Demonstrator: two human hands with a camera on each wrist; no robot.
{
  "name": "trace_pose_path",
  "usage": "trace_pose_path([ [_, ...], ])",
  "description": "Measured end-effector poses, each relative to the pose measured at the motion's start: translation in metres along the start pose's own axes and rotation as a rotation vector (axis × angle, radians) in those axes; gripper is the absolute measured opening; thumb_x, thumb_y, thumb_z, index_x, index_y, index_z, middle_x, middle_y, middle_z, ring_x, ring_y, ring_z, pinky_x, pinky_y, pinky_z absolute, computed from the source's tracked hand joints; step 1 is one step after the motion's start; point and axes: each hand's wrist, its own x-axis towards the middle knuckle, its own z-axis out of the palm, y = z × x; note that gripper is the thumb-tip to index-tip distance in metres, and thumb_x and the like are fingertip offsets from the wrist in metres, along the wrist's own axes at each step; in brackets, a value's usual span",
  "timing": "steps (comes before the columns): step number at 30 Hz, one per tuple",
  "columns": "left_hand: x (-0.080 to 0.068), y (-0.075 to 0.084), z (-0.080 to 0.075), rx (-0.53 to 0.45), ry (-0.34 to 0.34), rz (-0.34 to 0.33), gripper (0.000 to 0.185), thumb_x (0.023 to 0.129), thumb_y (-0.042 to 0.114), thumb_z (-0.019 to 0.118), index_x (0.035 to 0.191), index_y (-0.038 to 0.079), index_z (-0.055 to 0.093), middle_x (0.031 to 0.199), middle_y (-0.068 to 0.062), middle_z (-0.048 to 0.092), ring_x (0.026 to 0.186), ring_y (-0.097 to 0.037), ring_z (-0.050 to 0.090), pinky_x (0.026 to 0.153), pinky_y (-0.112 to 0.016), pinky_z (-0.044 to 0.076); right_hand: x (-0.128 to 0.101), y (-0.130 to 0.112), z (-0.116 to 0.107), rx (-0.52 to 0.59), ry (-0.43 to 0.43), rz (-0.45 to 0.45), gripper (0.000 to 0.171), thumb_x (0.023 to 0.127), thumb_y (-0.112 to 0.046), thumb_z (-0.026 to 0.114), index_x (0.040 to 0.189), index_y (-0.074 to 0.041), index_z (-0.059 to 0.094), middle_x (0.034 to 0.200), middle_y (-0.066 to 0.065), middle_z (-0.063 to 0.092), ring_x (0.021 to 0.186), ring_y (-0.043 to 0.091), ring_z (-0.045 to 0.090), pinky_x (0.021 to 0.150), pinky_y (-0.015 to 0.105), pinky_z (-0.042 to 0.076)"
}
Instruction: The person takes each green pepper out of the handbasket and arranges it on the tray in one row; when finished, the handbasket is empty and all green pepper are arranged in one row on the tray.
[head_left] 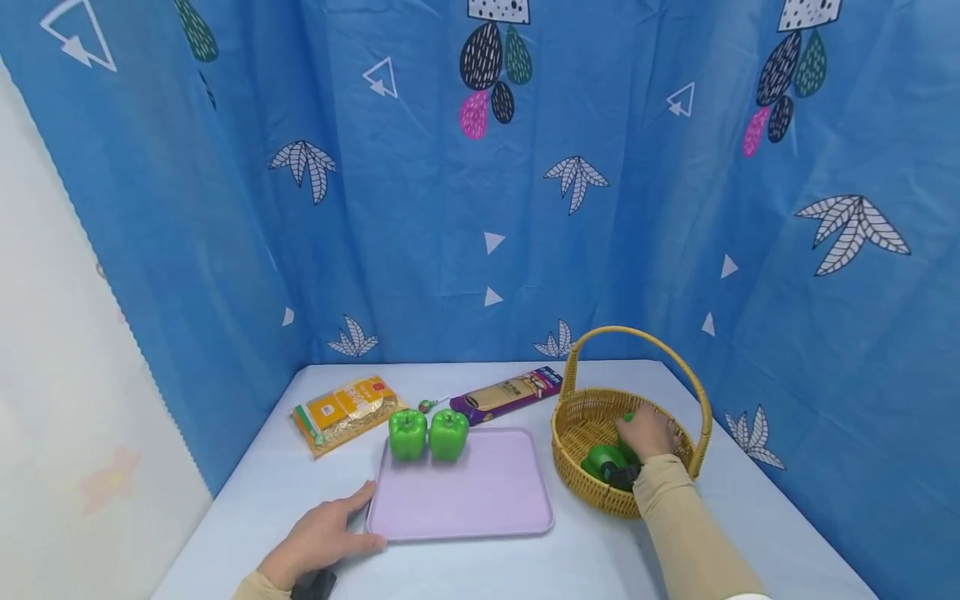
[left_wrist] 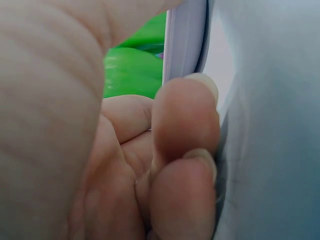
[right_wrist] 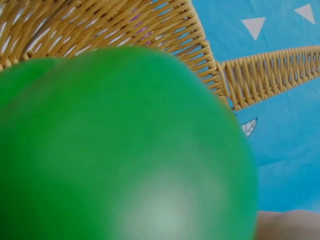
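Blue patterned curtain (head_left: 480, 208) hangs behind and to the R of a pale bench (head_left: 585, 558); white wall at L.

Lilac tray (head_left: 480, 500) lies flat, centre of bench. Two green peppers (head_left: 428, 434) stand side by side at its far edge, touching each other.

Wicker basket (head_left: 577, 433) w/ arched handle sits just R of tray. Green pepper (head_left: 603, 461) lies inside it, near side. In the R wrist view this pepper fills most of the picture, basket weave behind it.

Yellow packet (head_left: 347, 412) lies far L of tray; long purple-ended pack (head_left: 507, 395) behind tray; small lollipop-like item btwn them, too small to tell.

L hand (head_left: 322, 537): rests on bench at tray's near-L corner, thumb along tray edge, fingers curled loosely vs rim in the L wrist view. Holds nothing.

R hand (head_left: 647, 432): down in basket, fingers bent over a green pepper; grip itself hidden, can't tell if closed.
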Motion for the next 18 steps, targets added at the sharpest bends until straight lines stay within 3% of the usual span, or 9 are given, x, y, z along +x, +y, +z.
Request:
trace_pose_path([
  [3,0.001,-0.001,0.002,0.002,0.010,0.019,0.101,0.065,0.074,0.062,0.141,0.010,0.040,0.136,-0.012,0.049,0.121,-0.036,0.047,0.096,-0.056,0.041,0.003,0.002,0.002,0.007,0.001,-0.044,0.031,0.088,-0.030,0.060,0.082,0.000,0.052,0.063,0.010,0.047,0.059,0.028,0.048,0.054,0.044,0.039],
  [5,0.001,-0.001,0.002,0.001,0.017,0.026,0.101,0.065,0.073,0.062,0.141,0.010,0.041,0.136,-0.011,0.049,0.121,-0.035,0.047,0.096,-0.055,0.041,0.005,0.002,0.005,0.062,0.002,-0.076,0.040,0.088,-0.032,0.061,0.100,0.007,0.055,0.068,0.013,0.052,0.056,0.023,0.048,0.049,0.037,0.040],
  [8,0.002,-0.001,0.004,0.000,0.013,0.023,0.101,0.065,0.073,0.062,0.141,0.010,0.041,0.136,-0.012,0.049,0.121,-0.036,0.047,0.096,-0.055,0.041,0.006,0.001,0.009,0.184,-0.002,-0.101,0.065,0.088,-0.043,0.059,0.124,0.010,0.046,0.092,0.022,0.058,0.070,0.027,0.057,0.050,0.034,0.047],
  [12,0.001,-0.001,0.004,0.003,0.001,0.010,0.101,0.065,0.073,0.062,0.140,0.009,0.041,0.135,-0.013,0.050,0.120,-0.037,0.048,0.095,-0.057,0.040,0.006,-0.001,0.012,0.295,-0.054,-0.089,0.076,0.086,-0.057,0.054,0.128,0.005,0.044,0.113,0.026,0.053,0.090,0.033,0.058,0.063,0.038,0.053],
  [16,0.001,-0.001,0.003,0.007,0.003,0.013,0.101,0.065,0.073,0.062,0.141,0.010,0.041,0.134,-0.013,0.050,0.120,-0.036,0.048,0.095,-0.056,0.041,0.006,-0.002,0.014,0.268,-0.152,-0.101,0.076,0.088,-0.057,0.051,0.132,0.004,0.041,0.118,0.026,0.051,0.095,0.035,0.057,0.066,0.041,0.053],
  [18,0.000,0.000,0.002,0.008,0.008,0.018,0.101,0.065,0.074,0.062,0.141,0.010,0.041,0.135,-0.012,0.050,0.120,-0.036,0.048,0.095,-0.055,0.041,0.006,-0.002,0.014,0.229,-0.137,-0.129,0.071,0.090,-0.051,0.052,0.132,0.004,0.042,0.119,0.028,0.051,0.095,0.036,0.057,0.067,0.043,0.053],
])
